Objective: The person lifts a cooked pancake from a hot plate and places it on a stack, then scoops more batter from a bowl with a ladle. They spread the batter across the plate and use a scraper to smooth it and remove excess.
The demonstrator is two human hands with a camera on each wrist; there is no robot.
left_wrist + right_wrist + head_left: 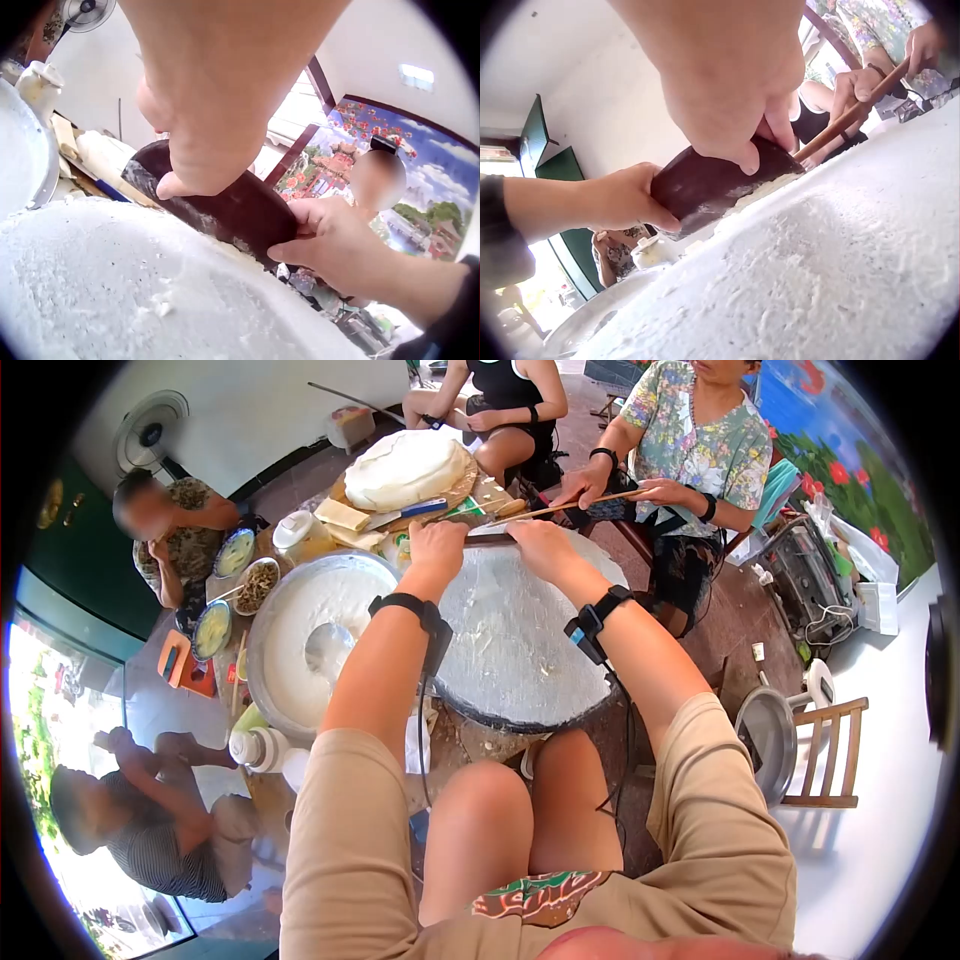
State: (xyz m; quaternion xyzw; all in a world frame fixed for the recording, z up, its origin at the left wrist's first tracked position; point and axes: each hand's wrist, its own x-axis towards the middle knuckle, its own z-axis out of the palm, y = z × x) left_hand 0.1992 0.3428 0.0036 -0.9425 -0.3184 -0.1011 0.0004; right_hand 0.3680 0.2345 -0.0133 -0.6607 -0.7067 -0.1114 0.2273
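Both my hands hold a dark brown, curved-edged scraper [487, 541] at the far rim of a round flat griddle [520, 640]. My left hand [437, 553] grips its left end, the thumb lying on the near face in the left wrist view. At the other end, my right hand [731, 112] pinches it between thumb and fingers. White paste clings to the scraper's lower edge [761, 193], which sits low over the griddle. A thin whitish film with small crumbs coats the griddle surface [150, 277].
Left of the griddle stands a wide basin [258, 660] of white batter with a ladle [328, 648]. Behind are a large pale round stack [410, 470] and a blue-handled knife [424, 507]. A person in a floral shirt [700, 440] holds a wooden stick [575, 505] near the far edge.
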